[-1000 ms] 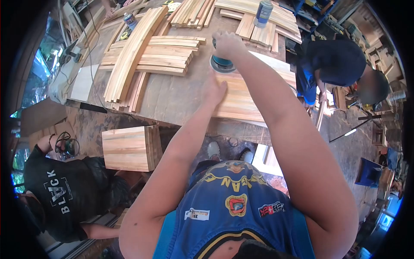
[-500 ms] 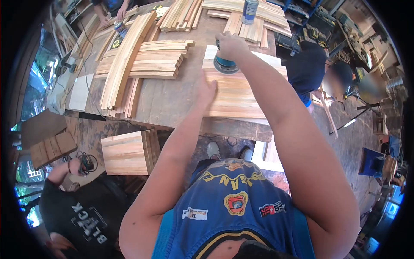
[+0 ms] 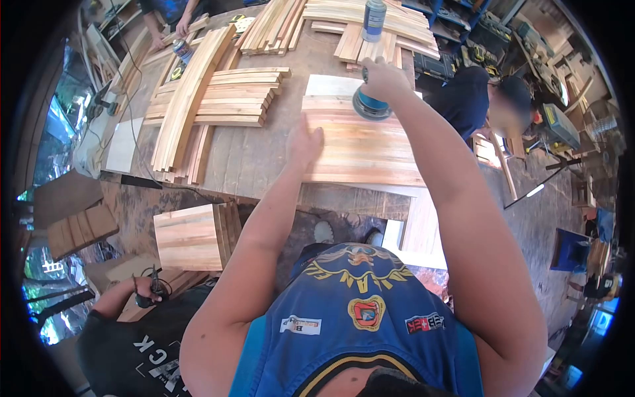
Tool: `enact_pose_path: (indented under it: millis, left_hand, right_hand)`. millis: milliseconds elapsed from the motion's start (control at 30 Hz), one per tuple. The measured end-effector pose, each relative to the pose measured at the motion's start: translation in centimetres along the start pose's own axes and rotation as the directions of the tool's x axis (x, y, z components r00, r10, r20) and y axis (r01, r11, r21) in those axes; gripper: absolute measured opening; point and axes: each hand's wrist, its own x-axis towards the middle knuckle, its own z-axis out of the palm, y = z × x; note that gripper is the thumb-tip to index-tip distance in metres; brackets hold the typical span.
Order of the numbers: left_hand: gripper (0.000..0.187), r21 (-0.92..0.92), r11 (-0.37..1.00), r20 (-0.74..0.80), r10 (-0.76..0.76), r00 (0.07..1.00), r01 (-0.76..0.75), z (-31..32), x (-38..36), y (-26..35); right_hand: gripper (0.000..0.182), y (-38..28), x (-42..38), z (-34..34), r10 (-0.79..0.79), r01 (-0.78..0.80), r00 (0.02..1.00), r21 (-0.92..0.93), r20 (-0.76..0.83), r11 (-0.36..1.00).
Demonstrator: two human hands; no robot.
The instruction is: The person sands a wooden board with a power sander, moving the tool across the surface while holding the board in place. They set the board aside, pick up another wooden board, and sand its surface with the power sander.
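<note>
A: Work in hand?

B: Surface sanding, by all appearances. One round-based sander, placed at the far edge of one wood panel. Running or switched off: impossible to tell.

A: Right hand?

B: Clasped over the top of the sander, with fingers curled round the body.

A: Left hand?

B: Uncurled, clutching nothing; laid against the left edge of the panel, probably for steadying.

A: Location of the panel?

B: Flat over the worktable, directly in front of the torso. Past the far edge, one pale board, partly covered.

A: Requirements of the next move, as a judgement?

B: Keep the base level, press lightly and evenly, overlap each pass along the grain. Brace firmly against sliding. Avoid tipping at the far edge, for fear of rounding or gouging. Hold the left fingers clear of the disc.

A: Surrounding stock?

B: Wood strips, stacked crosswise, to the left. One spray can, upright on further strips beyond the sander. Several stacked panels, below the near side of the worktable. Near those, a co-worker's hand.
</note>
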Motion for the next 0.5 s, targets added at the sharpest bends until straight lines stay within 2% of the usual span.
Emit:
enact_pose_path:
  millis: [67, 167, 267, 400, 500]
  left_hand:
    - [0.077, -0.014, 1.000, -0.001, -0.002, 1.000, 0.002, -0.1, -0.2, 0.4]
    - [0.077, -0.022, 0.999, 0.006, -0.025, 1.000, 0.025, -0.3, -0.4, 0.9]
    - [0.077, -0.023, 0.999, 0.006, -0.041, 0.999, 0.041, -0.7, -0.5, 0.8]
    - [0.080, -0.045, 0.996, 0.044, -0.073, 0.996, 0.075, -1.7, -0.5, 1.9]
    - [0.081, -0.101, 0.992, 0.048, -0.074, 0.996, 0.079, 0.4, -0.3, 0.6]
  right_hand:
    - [0.055, 1.0, -0.4, -0.3, 0.040, -0.039, 0.999, -0.042, 0.024, 0.998]
    - [0.056, 3.0, -0.5, 0.1, -0.006, 0.004, 1.000, -0.112, -0.020, 0.994]
    - [0.056, 5.1, -0.1, 1.3, -0.042, 0.037, 0.997, -0.087, -0.061, 0.996]
    - [0.055, 4.6, -0.1, 1.0, -0.058, 0.052, 0.996, -0.094, -0.067, 0.994]
    - [0.053, 3.6, -0.2, 1.2, -0.098, 0.085, 0.992, -0.138, -0.084, 0.987]
